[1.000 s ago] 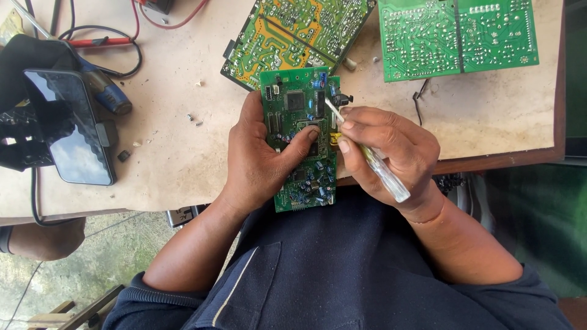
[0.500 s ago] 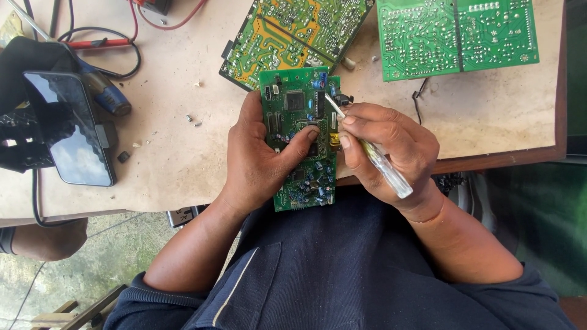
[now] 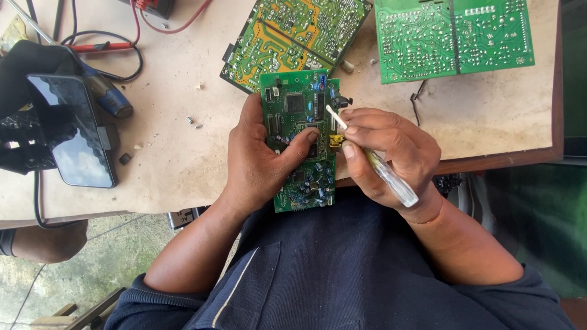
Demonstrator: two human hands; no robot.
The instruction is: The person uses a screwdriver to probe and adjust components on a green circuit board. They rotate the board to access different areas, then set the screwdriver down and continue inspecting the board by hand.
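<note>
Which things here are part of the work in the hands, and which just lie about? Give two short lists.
In hand: small green circuit board, gripped by the left hand; clear-handled screwdriver, held by the right hand.

Lying about: two larger circuit boards, phone, red cable.

Bright, even daylight; sharp focus, soft shadows.

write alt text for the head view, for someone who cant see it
Seen from above, the left hand holds a small green circuit board while the right hand points a clear-handled tool at it. Two larger boards, a phone and cables lie on the table.
</note>
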